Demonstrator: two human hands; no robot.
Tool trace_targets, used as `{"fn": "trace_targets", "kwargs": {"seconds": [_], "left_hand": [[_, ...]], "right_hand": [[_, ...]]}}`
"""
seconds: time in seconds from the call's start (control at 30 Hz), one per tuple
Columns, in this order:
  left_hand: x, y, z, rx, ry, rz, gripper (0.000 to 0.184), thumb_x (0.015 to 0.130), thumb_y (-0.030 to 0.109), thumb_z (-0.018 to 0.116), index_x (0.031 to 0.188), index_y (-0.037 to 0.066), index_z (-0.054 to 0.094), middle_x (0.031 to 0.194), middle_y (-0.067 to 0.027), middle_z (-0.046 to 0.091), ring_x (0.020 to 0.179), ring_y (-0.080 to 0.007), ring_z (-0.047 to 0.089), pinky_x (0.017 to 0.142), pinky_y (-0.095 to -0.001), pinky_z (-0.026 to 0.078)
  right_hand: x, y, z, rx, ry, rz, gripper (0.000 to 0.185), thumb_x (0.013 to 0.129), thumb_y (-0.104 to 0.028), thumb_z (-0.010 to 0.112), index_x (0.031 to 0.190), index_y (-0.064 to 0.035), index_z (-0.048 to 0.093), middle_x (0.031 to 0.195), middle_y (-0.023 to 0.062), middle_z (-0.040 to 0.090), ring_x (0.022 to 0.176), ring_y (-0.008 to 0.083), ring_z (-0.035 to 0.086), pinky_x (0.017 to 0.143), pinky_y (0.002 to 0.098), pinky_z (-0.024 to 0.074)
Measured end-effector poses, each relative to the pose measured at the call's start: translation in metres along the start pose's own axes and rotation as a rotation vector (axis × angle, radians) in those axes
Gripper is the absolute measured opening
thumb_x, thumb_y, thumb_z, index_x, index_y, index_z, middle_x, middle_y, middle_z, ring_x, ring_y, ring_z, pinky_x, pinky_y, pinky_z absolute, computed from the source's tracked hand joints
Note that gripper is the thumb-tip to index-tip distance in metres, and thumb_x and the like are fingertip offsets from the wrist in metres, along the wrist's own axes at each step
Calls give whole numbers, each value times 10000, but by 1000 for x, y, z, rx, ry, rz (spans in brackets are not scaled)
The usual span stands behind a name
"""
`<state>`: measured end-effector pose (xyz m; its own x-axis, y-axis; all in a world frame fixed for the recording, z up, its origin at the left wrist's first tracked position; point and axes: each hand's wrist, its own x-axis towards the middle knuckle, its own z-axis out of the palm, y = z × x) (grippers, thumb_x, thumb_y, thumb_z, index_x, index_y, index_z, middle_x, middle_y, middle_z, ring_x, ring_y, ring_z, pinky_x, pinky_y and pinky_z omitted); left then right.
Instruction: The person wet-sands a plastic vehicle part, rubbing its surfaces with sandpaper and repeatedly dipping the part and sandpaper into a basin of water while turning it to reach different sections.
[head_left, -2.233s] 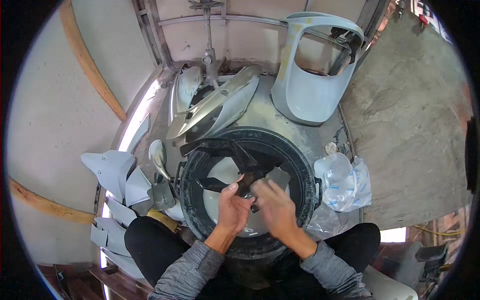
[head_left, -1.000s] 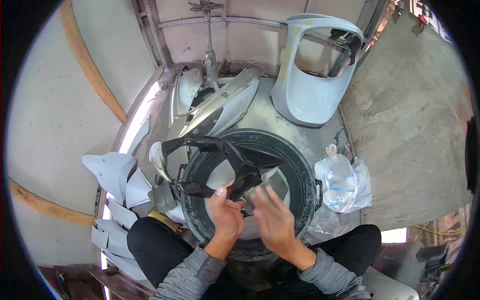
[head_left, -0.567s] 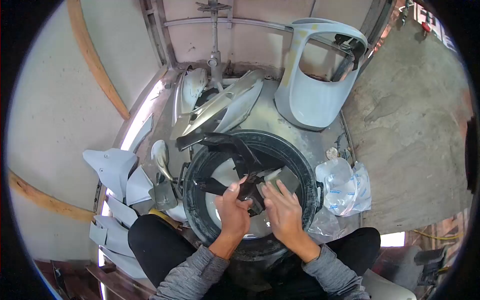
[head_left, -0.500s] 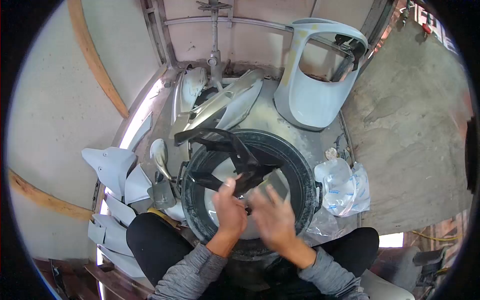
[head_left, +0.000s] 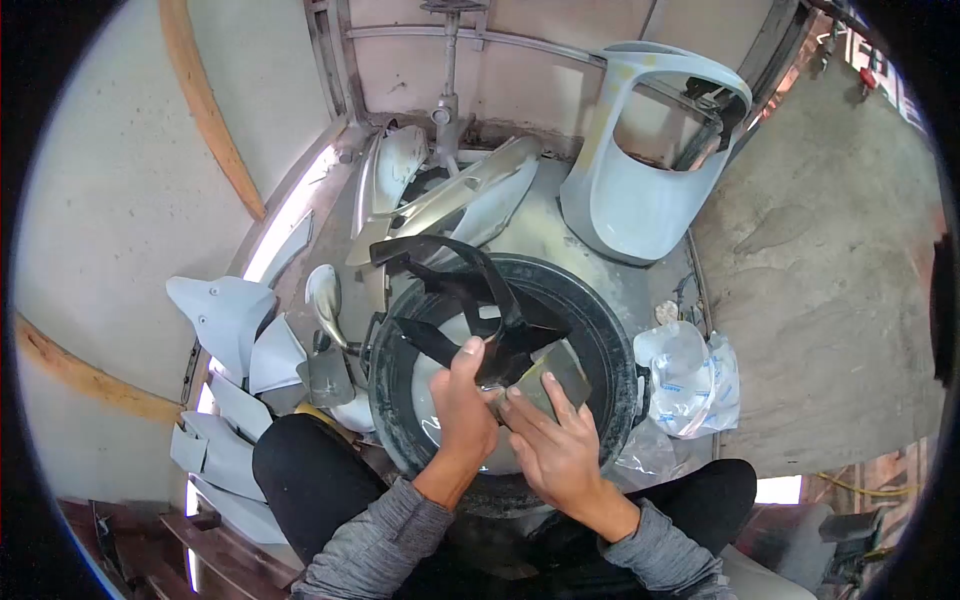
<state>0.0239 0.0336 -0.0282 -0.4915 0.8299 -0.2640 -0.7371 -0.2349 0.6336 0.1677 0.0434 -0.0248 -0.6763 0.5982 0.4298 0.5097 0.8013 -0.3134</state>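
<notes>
A black curved plastic part (head_left: 508, 308), shiny and wet-looking, is held tilted over a round black tub (head_left: 613, 325) with milky water in it. My left hand (head_left: 464, 408) is closed round the part's near end, its thumb on top. Flat under the fingers of my right hand (head_left: 556, 445) lies a grey-olive piece of sandpaper (head_left: 563, 376), held against the part's near right side. The fingertips cover some of the contact between the sandpaper and the part.
Behind the tub lie silver panels (head_left: 455, 205), and a large pale-blue fairing (head_left: 630, 205) stands at back right. Several grey panels (head_left: 225, 318) line the left. A clear plastic bag (head_left: 690, 385) sits right of the tub, beside a grey board (head_left: 810, 250).
My right hand, blurred before, is now sharp, with its fingers laid over the sandpaper. The black part has shifted slightly and turned. The whole view has moved a little.
</notes>
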Motion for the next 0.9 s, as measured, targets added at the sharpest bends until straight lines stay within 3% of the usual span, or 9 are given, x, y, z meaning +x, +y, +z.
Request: {"fn": "trace_targets", "kwargs": {"seconds": [0.2,0.27,0.33,0.4,0.53,0.6,0.73,0.83,0.9], "left_hand": [[0,-2,-1,57,29,-34,333,964,275,630,1069,-32,703,976,-70,708,789,-131,669,617,-255,528],[2,-4,-12,207,76,-52,360,970,327,650,1055,-17,710,956,-53,704,756,-110,655,556,-231,508],[-3,-5,-3,215,26,17,401,975,378,654,1045,-11,719,927,-51,701,749,-95,637,523,-224,485],[-3,0,-1,311,40,11,419,991,374,640,1065,-30,722,926,-52,706,768,-80,620,595,-217,488],[-2,3,-1,472,-71,207,382,1025,286,601,1127,-67,706,1002,-43,710,866,-92,612,794,-235,486],[-2,3,-2,521,-76,218,367,1023,268,603,1127,-68,705,1020,-45,710,899,-102,618,820,-250,489],[4,1,-4,449,-166,350,352,1018,251,610,1122,-71,707,1044,-48,708,940,-107,618,861,-260,482],[0,-1,-1,419,-174,310,342,1021,239,603,1149,-63,698,1054,-50,708,969,-113,619,880,-257,475],[-1,-7,2,449,-216,401,362,1026,260,594,1198,-47,681,1041,-40,703,906,-88,603,825,-233,469]], "right_hand": [[10,3,-1,92,-16,96,321,911,-171,626,1213,-82,690,1270,87,673,1258,423,535,880,490,428],[9,1,-5,117,24,40,302,944,-175,579,1203,-67,691,1257,115,677,1243,429,542,885,485,421],[9,14,-10,65,-15,137,280,956,-196,582,1171,-69,709,1254,105,678,1261,426,531,883,472,429],[6,11,-8,76,-27,179,269,968,-216,575,1144,-80,727,1265,100,675,1272,421,528,887,477,432],[-1,4,-10,158,-39,66,299,992,-233,524,1142,-79,731,1286,120,666,1269,431,530,896,501,423],[7,19,-10,143,31,237,264,952,-209,590,1135,-85,735,1281,98,671,1273,421,534,893,495,424],[0,-3,-19,56,-4,50,255,951,-215,592,1122,-99,741,1280,93,670,1266,422,537,872,504,421],[5,17,-15,10,9,165,247,925,-216,625,1114,-108,740,1295,71,653,1267,404,530,884,502,426],[5,7,-13,63,13,143,249,929,-212,616,1122,-108,733,1281,67,651,1253,398,531,890,503,429]]}}
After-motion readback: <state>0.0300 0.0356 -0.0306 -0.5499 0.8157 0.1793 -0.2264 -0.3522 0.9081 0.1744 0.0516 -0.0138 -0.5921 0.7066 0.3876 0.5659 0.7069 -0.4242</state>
